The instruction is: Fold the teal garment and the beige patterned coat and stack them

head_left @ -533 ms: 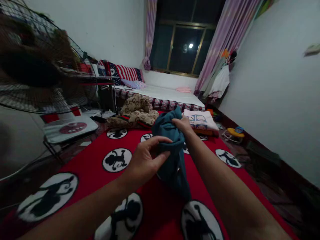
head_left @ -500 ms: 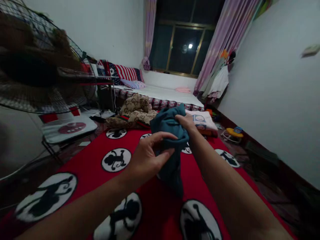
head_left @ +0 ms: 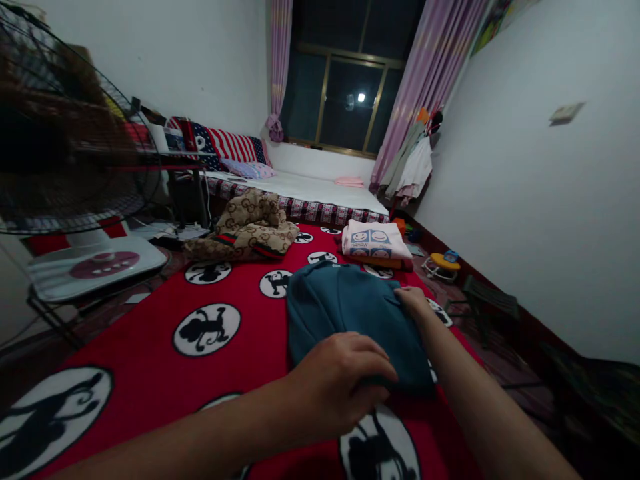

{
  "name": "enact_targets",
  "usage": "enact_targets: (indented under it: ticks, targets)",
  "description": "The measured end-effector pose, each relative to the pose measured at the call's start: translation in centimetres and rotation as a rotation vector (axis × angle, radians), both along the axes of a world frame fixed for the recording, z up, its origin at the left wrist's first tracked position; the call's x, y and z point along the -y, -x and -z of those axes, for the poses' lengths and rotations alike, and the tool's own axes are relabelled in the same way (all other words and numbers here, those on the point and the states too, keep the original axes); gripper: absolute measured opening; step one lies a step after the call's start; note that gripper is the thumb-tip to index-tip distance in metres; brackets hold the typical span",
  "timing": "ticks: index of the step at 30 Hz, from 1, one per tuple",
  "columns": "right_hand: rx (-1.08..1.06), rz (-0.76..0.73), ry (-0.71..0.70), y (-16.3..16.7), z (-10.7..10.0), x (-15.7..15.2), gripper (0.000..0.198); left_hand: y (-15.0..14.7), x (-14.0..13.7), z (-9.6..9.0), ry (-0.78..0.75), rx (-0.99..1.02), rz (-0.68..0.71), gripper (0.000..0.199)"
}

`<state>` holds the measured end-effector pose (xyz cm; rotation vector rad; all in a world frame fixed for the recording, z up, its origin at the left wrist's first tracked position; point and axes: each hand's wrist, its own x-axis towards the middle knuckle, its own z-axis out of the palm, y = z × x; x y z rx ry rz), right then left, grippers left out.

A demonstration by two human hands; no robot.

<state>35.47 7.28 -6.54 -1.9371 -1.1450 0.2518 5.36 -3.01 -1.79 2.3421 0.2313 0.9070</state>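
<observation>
Plainly, both bare hands are occupied with one thing, a piece of smooth teal fabric, which is spread, slightly rumpled, between and beyond the two grips on a red blanket printed with black monkey figures in white discs. The left hand is brought in from the lower left, with its forearm laid almost level across the near part of the blanket. Its back is turned upward, its fingers are curled over and down, and the thumb is tucked beneath them, so that the near edge of the fabric is pinched between. The right hand is held farther forward, at the end of a forearm stretched up and inward from the lower right. The fabric's right edge is gripped by its fingers, which are pointed inward; how the fingertips are set under the cloth cannot be told.

Just beyond the right grip, a folded pale pink cloth with blue printed squares is laid on the blanket. Ahead and to the left of both grips, a tan garment with a brown pattern and green-and-red stripes is heaped. To the right of the right hand, a small yellow-topped round stool is seen on the floor.
</observation>
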Motion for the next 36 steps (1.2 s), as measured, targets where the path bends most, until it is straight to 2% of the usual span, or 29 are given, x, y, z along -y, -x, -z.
enact_targets:
  ticks: [3, 7, 10, 12, 14, 18, 21, 23, 25, 27, 29, 31, 33, 34, 36]
  targets:
    - [0.01, 0.064, 0.005, -2.1, 1.4, 1.1, 0.012, 1.8, -2.5, 2.7, 0.0, -0.037, -0.156, 0.017]
    - [0.113, 0.058, -0.033, -2.3, 0.6, 0.1, 0.023, 3.5, -9.0, 4.8, 0.038, 0.049, -0.526, 0.023]
    - [0.219, -0.003, -0.001, -0.4, -0.3, -1.6, 0.024, 3.7, -14.4, 6.5, 0.24, 0.045, -0.801, 0.031]
    - [0.265, -0.04, 0.06, 1.1, -0.6, -2.6, 0.025, 3.5, -17.3, 7.5, 0.443, 0.005, -0.889, 0.033]
    - [0.323, -0.058, 0.166, 2.3, -0.6, -3.5, 0.031, 3.0, -19.2, 8.4, 0.576, -0.036, -0.909, 0.033]
    - [0.49, -0.004, 0.377, 4.3, 0.1, -4.5, 0.059, 2.1, -20.5, 9.4, 0.647, -0.077, -0.896, 0.038]
    - [0.564, 0.012, 0.411, 5.3, 0.9, -4.6, 0.056, 1.6, -20.5, 9.6, 0.686, -0.067, -0.87, 0.046]
    - [0.556, -0.016, 0.362, 5.6, 1.3, -4.3, 0.044, 1.3, -20.4, 9.6, 0.686, -0.016, -0.839, 0.049]
    - [0.518, -0.031, 0.223, 5.6, 1.3, -3.7, 0.032, 0.9, -20.0, 9.1, 0.637, 0.106, -0.782, 0.052]
    - [0.476, -0.005, 0.013, 5.2, 0.8, -2.8, 0.026, 0.2, -19.3, 7.9, 0.521, 0.25, -0.719, 0.049]
    - [0.433, 0.058, -0.198, 4.5, -0.2, -1.7, 0.028, -1.0, -18.4, 6.2, 0.365, 0.348, -0.672, 0.041]
    - [0.401, 0.129, -0.334, 3.5, -1.1, -0.9, 0.032, -2.4, -17.7, 4.6, 0.221, 0.393, -0.63, 0.035]
    - [0.388, 0.188, -0.348, 2.2, -1.3, -0.4, 0.032, -4.0, -17.6, 3.8, 0.124, 0.385, -0.617, 0.034]
    - [0.382, 0.206, -0.296, 1.6, -1.1, -0.3, 0.031, -4.8, -17.8, 3.9, 0.089, 0.321, -0.638, 0.034]
    - [0.372, 0.191, -0.075, 0.4, 0.0, -0.2, 0.028, -5.9, -18.6, 4.9, 0.045, 0.094, -0.706, 0.037]
